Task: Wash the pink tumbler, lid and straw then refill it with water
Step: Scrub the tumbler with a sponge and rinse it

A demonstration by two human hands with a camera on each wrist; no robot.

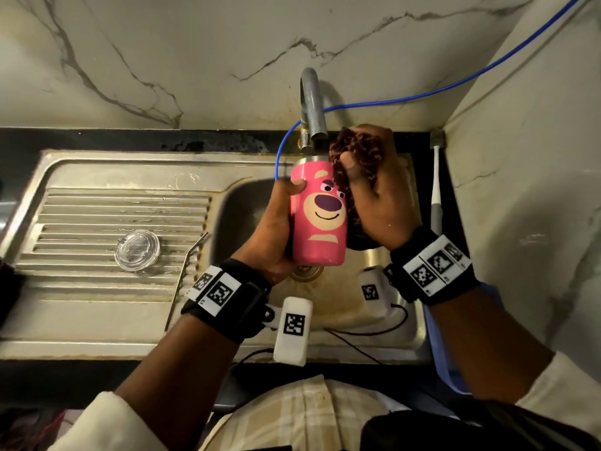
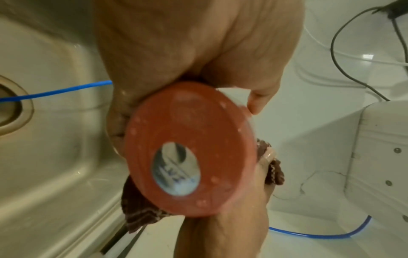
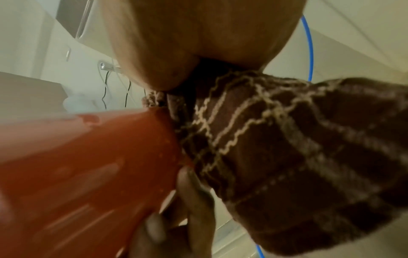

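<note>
pink all over, the tumbler (image 1: 318, 213) carries a cartoon bear face with a purple nose, a cream muzzle and heavy brows, and a bare metal rim at its mouth. its base, seen from the left wrist (image 2: 189, 150), is a flat pink disc with a silver oval sticker and drops of water on it. the long axis runs nearly upright in the head view, mouth pointing away toward the tap (image 1: 312, 109) and sitting just under the spout, base pointing back toward the person. it hangs in the air over the sink (image 1: 374, 323) bowl, above the drain.

the left hand (image 1: 276, 229) has its grip closed round the tumbler's left side, thumb on the front near the rim. the right hand (image 1: 377, 193) has its grip closed on a brown cloth (image 1: 357, 154) with pale wavy lines, pressing it against the tumbler's right side; the cloth bunches up past the rim and down along the wall.

on the ribbed drainboard to the left lie the clear lid (image 1: 137, 250) and, just right of it, the metal straw (image 1: 185, 278), which lies lengthwise from the bowl's edge toward the person.
</note>
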